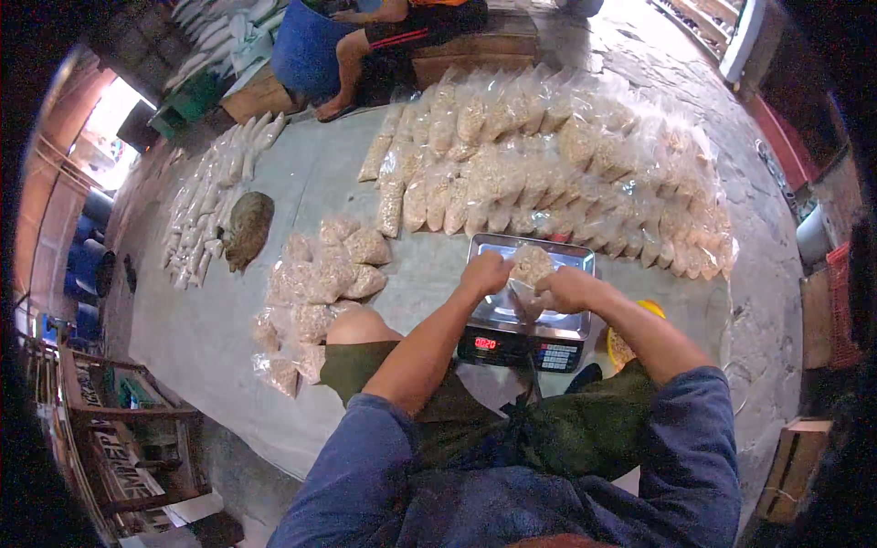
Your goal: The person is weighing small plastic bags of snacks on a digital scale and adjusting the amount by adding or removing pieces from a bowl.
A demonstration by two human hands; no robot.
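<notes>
Both hands grip a clear plastic bag (532, 263) partly filled with pale, beige bits, just over the steel pan of a digital scale (585, 265). My left hand (488, 273) closes on the bag's left side, and my right hand (568, 290) pinches it at the right. Whether the bag touches the pan I cannot tell. Red digits glow on the scale's front, beside a keypad. Right of the scale, partly behind my right forearm, is a yellow basin (623, 353) with similar bits in it.
Rows of filled clear bags (548, 173) stand beyond the scale. A looser pile of filled bags (320, 274) lies by my left knee. Farther left are slim white packets (206, 201) and a mottled brown rounded shape (248, 230). Another person's leg (350, 68) shows beside a blue barrel (306, 50).
</notes>
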